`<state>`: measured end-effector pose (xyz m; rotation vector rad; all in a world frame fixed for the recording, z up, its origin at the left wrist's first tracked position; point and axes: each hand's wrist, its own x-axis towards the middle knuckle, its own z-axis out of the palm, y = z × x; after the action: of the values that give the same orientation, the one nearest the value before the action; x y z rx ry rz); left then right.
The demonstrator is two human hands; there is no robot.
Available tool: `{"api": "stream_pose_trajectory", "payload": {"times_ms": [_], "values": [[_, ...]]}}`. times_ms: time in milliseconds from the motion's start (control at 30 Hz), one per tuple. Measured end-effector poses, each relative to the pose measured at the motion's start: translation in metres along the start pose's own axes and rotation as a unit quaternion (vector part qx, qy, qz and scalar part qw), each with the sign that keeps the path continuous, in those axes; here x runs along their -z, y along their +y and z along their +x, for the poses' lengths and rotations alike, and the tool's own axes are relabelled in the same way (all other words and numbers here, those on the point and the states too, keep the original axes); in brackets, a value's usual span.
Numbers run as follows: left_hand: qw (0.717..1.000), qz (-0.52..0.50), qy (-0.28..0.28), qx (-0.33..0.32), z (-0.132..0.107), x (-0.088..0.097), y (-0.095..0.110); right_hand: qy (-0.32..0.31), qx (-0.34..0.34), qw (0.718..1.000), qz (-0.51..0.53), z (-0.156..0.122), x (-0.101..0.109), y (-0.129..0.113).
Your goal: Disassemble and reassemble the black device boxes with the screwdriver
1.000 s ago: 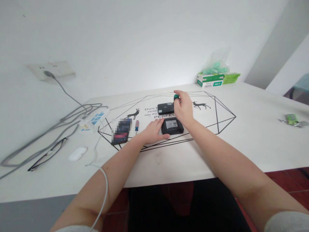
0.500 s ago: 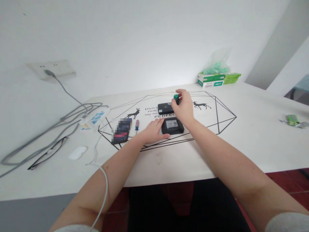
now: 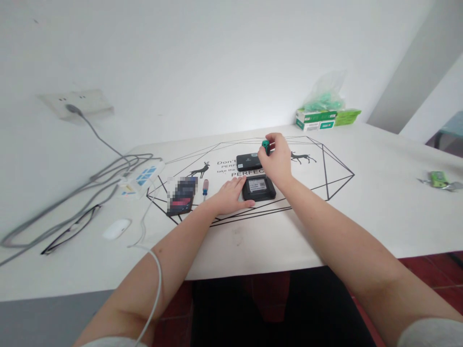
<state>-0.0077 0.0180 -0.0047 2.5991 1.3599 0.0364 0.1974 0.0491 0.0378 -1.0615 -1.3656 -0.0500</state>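
Two hands are working over the bench (image 3: pixel 231 255), the right hand (image 3: pixel 278 159) pinching a green-and-black tool (image 3: pixel 266 145) in a closed finger grip by the black box (image 3: pixel 247 162), while the left hand (image 3: pixel 230 196) is resting, grip spread and empty, against the black case (image 3: pixel 259 188) lying nearer the person.

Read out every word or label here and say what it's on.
"Don't", on the tabletop.
"PERF", cut off, same tabletop.
"take the", same tabletop.
"PERFEC", cut off, same tabletop.
Too small or blurred: print on nearer black device, farther black device, stacked boxes.
Phone: pixelated.
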Motion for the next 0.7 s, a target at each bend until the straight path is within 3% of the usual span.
{"api": "stream_pose_trajectory", "payload": {"times_ms": [533, 700], "values": [[1.000, -0.010, 0.003, 0.002, -0.0016, 0.0005, -0.0004, 0.020, 0.009, 1.000, 0.013, 0.0052, 0.0027, 0.0006], [0.999, -0.027, 0.028, -0.004, 0.0005, -0.0002, -0.0018, 0.034, -0.007, 0.998, 0.047, 0.0056, 0.0056, -0.0063]]}}
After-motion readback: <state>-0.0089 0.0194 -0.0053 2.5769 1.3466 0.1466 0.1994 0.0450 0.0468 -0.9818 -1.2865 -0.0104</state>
